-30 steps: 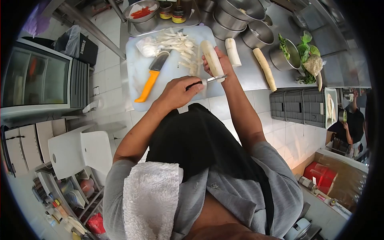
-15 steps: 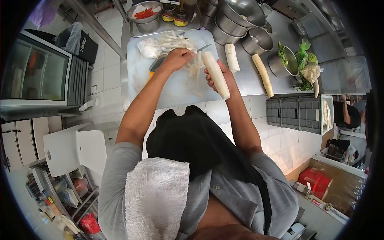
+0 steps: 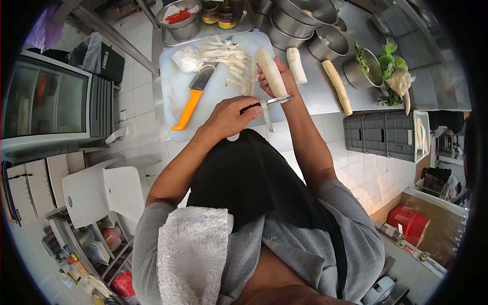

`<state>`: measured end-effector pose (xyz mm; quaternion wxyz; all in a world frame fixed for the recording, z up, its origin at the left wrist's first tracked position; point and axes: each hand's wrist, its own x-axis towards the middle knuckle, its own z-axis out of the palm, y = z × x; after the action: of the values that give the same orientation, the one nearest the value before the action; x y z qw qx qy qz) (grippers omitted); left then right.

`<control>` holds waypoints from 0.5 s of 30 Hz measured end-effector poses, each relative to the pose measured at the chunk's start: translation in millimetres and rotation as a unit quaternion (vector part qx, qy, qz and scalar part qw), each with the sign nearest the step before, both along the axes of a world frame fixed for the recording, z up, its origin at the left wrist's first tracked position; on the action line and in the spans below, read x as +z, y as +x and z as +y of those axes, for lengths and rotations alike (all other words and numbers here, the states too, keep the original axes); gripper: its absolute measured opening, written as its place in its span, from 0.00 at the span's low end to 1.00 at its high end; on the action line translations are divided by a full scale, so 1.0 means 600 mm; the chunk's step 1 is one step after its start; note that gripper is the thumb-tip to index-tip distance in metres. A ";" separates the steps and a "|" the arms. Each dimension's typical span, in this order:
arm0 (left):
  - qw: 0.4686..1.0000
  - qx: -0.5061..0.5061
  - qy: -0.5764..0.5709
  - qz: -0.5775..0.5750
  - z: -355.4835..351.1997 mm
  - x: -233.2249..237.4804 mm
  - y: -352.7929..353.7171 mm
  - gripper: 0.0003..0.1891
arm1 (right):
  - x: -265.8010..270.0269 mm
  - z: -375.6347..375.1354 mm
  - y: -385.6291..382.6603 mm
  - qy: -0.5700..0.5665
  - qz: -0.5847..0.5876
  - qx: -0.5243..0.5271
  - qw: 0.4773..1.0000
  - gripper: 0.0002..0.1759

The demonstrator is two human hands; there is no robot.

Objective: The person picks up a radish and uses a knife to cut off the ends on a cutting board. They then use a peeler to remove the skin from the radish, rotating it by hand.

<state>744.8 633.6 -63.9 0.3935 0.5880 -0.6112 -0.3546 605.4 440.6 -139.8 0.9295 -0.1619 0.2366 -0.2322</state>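
Note:
In my left hand (image 3: 236, 116) is a vegetable peeler (image 3: 278, 100) with a dark handle, its metal blade across the lower end of a long, pale root vegetable (image 3: 271, 73). A thin strip of peel (image 3: 267, 120) dangles by the peeler. My right hand (image 3: 282, 76) is wrapped around the root, which it holds tilted above the board's right edge. On the white cutting board (image 3: 216, 112) lie a heap of pale peelings (image 3: 229, 56) and a knife with an orange handle (image 3: 189, 109). A crumpled white bundle (image 3: 187, 60) sits left of the peelings.
Right of the board, a thick pale root piece (image 3: 296, 66) and a longer unpeeled-looking root (image 3: 336, 87) lie on the steel counter. Metal pots (image 3: 328, 43), a pot with greens (image 3: 363, 71) and a tray with jars (image 3: 209, 12) stand around. A grey crate (image 3: 378, 134) is below right.
My left hand has come down toward me with the peeler, from the root's upper end to its lower end. A strip of peel now hangs there. The orange-handled knife is uncovered.

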 end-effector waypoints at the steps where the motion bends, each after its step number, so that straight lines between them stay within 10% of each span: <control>1: 1.000 -0.004 -0.002 0.000 -0.001 0.002 -0.001 0.15 | 0.002 0.000 0.002 -0.001 -0.003 0.000 1.000 0.33; 15: 0.987 0.105 0.106 0.055 -0.161 -0.054 0.096 0.16 | 0.039 0.044 -0.031 -0.015 0.078 -0.018 0.997 0.38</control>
<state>802.4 536.7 -96.2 0.3973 0.6670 -0.4823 -0.4057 587.1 467.1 -116.4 0.9012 -0.1894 0.3077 -0.2392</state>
